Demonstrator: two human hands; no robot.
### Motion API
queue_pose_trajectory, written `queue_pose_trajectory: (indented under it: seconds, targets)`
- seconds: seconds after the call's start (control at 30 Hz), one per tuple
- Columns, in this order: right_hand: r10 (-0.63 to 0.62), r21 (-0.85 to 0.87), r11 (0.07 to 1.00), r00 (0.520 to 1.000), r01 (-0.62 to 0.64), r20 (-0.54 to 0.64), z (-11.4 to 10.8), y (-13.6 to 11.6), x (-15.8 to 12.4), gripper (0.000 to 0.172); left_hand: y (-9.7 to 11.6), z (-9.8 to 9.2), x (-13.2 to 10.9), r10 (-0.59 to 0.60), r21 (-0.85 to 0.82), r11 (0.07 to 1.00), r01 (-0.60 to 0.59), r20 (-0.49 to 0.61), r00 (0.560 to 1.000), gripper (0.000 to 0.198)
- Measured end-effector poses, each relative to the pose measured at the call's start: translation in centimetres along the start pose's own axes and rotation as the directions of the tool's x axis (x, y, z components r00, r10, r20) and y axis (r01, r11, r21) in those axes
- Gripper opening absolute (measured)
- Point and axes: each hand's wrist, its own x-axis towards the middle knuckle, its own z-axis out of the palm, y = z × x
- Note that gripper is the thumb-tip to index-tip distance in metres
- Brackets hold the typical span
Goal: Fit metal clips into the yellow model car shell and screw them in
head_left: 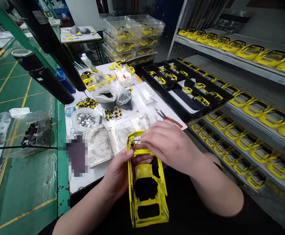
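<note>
White tabletop point(146, 109), red-handled pliers point(174, 122) near its edge, left hand point(118, 166) grasping yellow car-shaped shell point(143, 171), right hand point(165, 140) at shell's far end, its grip indiscernible.

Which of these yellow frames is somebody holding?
The yellow frame at bottom centre, gripped by the left hand; the other frames lie untouched.

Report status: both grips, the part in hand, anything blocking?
Left grip holding hollow yellow car-shaped shell. Right grip at its far end, fingertip contact unclear. Nothing visibly blocking; red-handled pliers lie beyond right grip.
</note>
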Motion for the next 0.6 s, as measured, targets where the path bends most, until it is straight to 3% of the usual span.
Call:
queue_pose_trajectory:
  seconds: [0.17, 0.37, 0.5, 0.6]
  targets:
    - [-0.078, -0.18, 0.98, 0.997, 0.08, 0.021, -0.4, -0.8, -0.4, 0.023, 0.9, 1.0, 0.4, -0.028, 0.045, 0.998, 0.032, -0.09, 0.996, 0.036]
    - [-0.145, -0.257, 0.954, 0.987, 0.157, 0.067, -1.5, -2.0, -0.3, 0.038, 1.5, 2.5, 0.5, -0.02, 0.036, 0.999, 0.024, -0.108, 0.994, 0.029]
    - [-0.109, -0.233, 0.964, 0.99, 0.128, 0.09, -2.1, -2.6, -0.8, 0.031, 1.5, 3.1, 0.6, 0.006, 0.06, 0.998, 0.003, -0.157, 0.988, 0.027]
    - [-0.012, -0.118, 0.993, 0.999, 0.016, 0.037, -2.2, -2.3, -2.2, 0.018, 1.7, 3.2, 0.4, 0.01, 0.107, 0.994, 0.006, -0.154, 0.988, 0.03]
